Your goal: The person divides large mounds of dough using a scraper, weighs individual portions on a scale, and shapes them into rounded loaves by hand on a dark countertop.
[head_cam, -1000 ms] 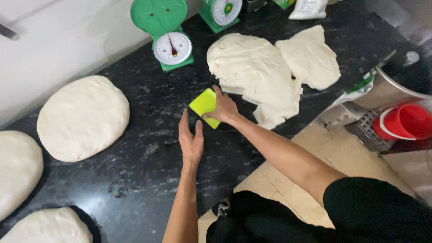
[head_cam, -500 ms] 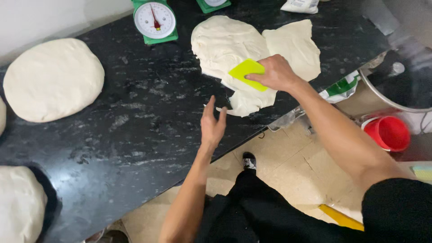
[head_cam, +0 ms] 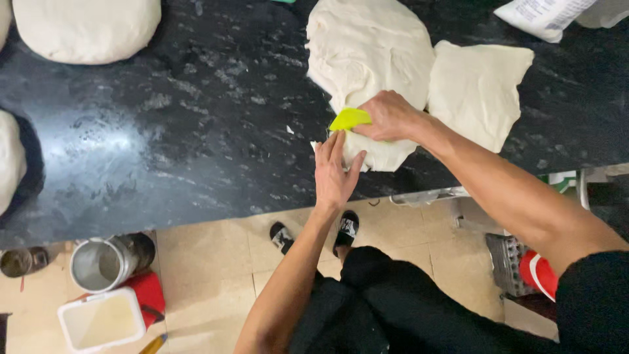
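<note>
- Dough mass (head_cam: 367, 52): large, pale cream, with a soft, folded and creased surface. It lies on the black speckled counter (head_cam: 196, 131), toward the far side, right of centre.
- A lower lobe of the dough mass reaches the near counter edge, where both hands work on it.
- Right hand (head_cam: 390, 117): grip closed around a yellow-green scraper (head_cam: 349, 119). The blade is pressed into the dough at the neck of the lower lobe.
- Left hand (head_cam: 334, 174): fingers extended and held together, palm flat against the left side of the lower lobe. Grip open, holding nothing.
- Second dough piece (head_cam: 478, 88): flatter and roughly square, lying just beside the dough mass on its right and touching it along one edge.
- Rounded dough portion (head_cam: 85, 26): at the far left of the counter, well apart from the hands. Another portion (head_cam: 10, 160) is cut off by the left frame edge.
- White bag (head_cam: 544, 14): at the far right of the counter, partly out of frame.
- Floor below the counter: metal cylinder (head_cam: 105, 262), white tub (head_cam: 101, 321), and a red container (head_cam: 540, 272) on the right.
- The right forearm crosses above the counter edge and hides part of the lower lobe.
</note>
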